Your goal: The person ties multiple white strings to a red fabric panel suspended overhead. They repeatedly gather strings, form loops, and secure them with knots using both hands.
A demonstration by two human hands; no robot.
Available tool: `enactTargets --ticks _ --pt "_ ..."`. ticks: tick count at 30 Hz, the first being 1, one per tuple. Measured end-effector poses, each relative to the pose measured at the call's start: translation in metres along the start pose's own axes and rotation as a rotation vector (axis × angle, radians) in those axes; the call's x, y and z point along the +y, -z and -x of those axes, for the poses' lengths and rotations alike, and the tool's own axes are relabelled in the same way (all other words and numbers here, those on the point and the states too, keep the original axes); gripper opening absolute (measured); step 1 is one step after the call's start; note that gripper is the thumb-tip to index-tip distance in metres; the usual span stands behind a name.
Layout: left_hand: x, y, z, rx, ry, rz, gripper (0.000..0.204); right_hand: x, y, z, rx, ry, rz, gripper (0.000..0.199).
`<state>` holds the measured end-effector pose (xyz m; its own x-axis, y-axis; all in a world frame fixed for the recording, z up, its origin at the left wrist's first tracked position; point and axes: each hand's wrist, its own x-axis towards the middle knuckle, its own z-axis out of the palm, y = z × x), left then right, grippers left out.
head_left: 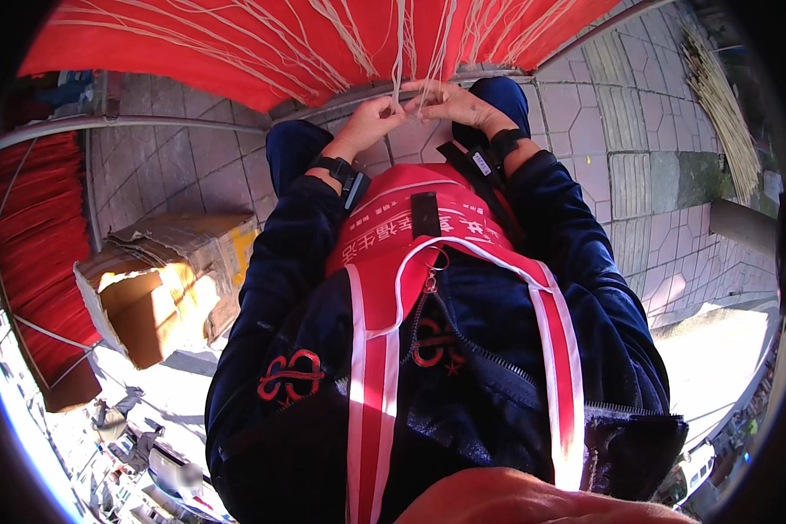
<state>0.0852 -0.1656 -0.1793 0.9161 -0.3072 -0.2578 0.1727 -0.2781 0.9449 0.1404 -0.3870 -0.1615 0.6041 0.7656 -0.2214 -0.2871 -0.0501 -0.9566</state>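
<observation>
Bundles of pale threads (399, 52) hang over a bright red cloth (148, 57) stretched at the far side. My left hand (368, 124) is closed, its thumb and forefinger pinched round the lower end of one bundle. Close beside it, my right hand (459, 106) bends its fingers round the neighbouring strands, with thumb and fingertips drawn together. The two sets of fingertips nearly meet below the cloth's near edge. The exact crossing of the threads between them is too fine to make out. A dark band sits on each wrist.
A metal bar (175, 123) runs along the cloth's near edge. To the left stand an open, worn cardboard box (170, 240) and a frame with dark red cloth (39, 253). A bundle of thin sticks (723, 122) lies at far right on the paving (576, 166). A red apron (419, 205) covers my lap.
</observation>
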Motion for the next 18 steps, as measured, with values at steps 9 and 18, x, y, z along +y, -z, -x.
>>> enactTargets --ticks 9,18 --pt "-0.017 0.002 -0.002 0.053 0.001 0.034 0.011 0.009 0.006 0.000 -0.015 -0.036 -0.028 0.038" --pt "-0.026 0.016 0.012 0.155 0.016 0.128 0.014 0.022 0.020 0.006 0.182 -0.090 -0.119 0.024"
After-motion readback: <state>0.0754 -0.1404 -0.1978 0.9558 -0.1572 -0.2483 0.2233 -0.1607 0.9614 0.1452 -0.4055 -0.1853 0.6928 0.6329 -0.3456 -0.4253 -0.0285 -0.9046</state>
